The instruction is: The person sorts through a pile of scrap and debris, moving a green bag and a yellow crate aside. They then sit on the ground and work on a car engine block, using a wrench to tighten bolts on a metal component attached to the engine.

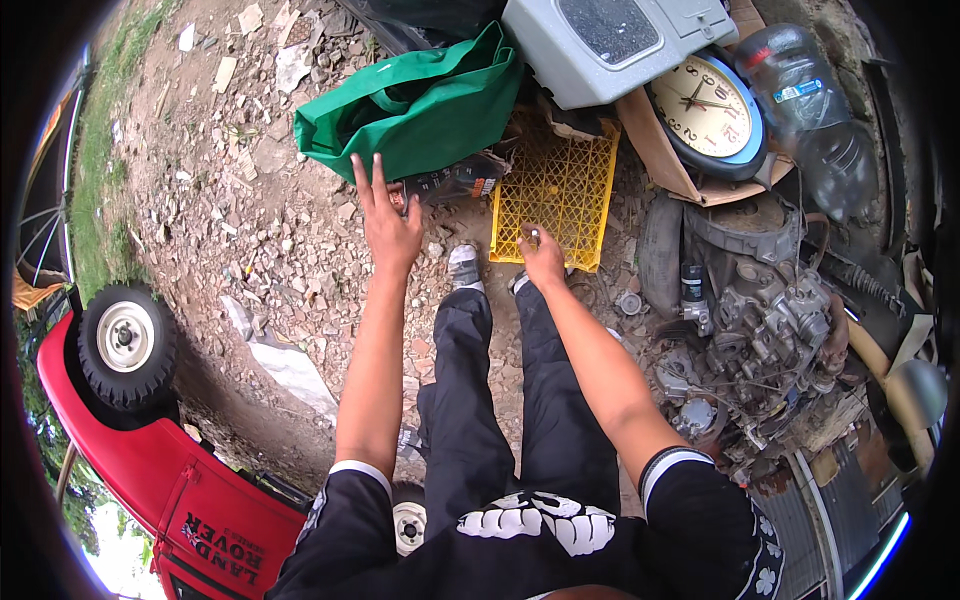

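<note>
My left hand (pixel 392 222) reaches forward with its fingers stretched out, at the lower edge of a green fabric bag (pixel 440 125); whether the fingertips touch the cloth I cannot tell. The bag's top gapes, and a dark package (pixel 450 182) lies just below it. To the right, my right hand (pixel 544 262) is over the near edge of a yellow plastic crate (pixel 555 185) with a lattice pattern. Its fingers are curled together around something small that I cannot make out.
A grey plastic case (pixel 615 40) with a dark window stands beyond the crate. Right of it are a round clock (pixel 705 105) in a cardboard box (pixel 660 160) and a large clear bottle (pixel 800 85). Greasy engine parts (pixel 760 330) lie on the right; a red vehicle (pixel 150 450) is at left.
</note>
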The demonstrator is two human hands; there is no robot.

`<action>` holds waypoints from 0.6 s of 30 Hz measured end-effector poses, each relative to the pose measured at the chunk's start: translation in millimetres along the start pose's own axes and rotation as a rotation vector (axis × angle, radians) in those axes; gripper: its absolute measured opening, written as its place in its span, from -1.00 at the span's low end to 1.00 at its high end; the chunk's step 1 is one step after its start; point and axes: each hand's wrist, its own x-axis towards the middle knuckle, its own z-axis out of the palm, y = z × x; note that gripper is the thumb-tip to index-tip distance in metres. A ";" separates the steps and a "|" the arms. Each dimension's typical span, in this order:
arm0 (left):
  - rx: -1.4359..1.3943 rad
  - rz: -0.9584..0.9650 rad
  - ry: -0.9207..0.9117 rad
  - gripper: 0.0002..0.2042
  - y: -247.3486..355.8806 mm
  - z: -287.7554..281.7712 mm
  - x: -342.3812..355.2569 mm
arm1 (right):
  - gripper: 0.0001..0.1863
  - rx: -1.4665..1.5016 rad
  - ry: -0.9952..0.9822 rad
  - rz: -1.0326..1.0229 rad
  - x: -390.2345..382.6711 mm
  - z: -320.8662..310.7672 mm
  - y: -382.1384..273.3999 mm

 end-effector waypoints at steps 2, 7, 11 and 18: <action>0.116 0.047 -0.027 -0.22 2.7 -14.8 29.6 | -0.62 0.047 0.036 -0.147 16.7 1.1 -23.4; 0.354 -0.036 -0.271 -0.49 -52.8 1.5 28.9 | -0.64 0.163 0.042 -0.164 49.6 -14.8 -80.2; 0.354 -0.086 -0.311 -0.78 -31.0 26.4 -33.3 | -0.63 0.196 0.049 -0.137 45.9 -27.4 -110.8; 0.304 -0.121 -0.317 -0.82 -32.8 1.6 -153.8 | -0.14 0.182 -0.149 -0.109 4.7 -30.6 -116.4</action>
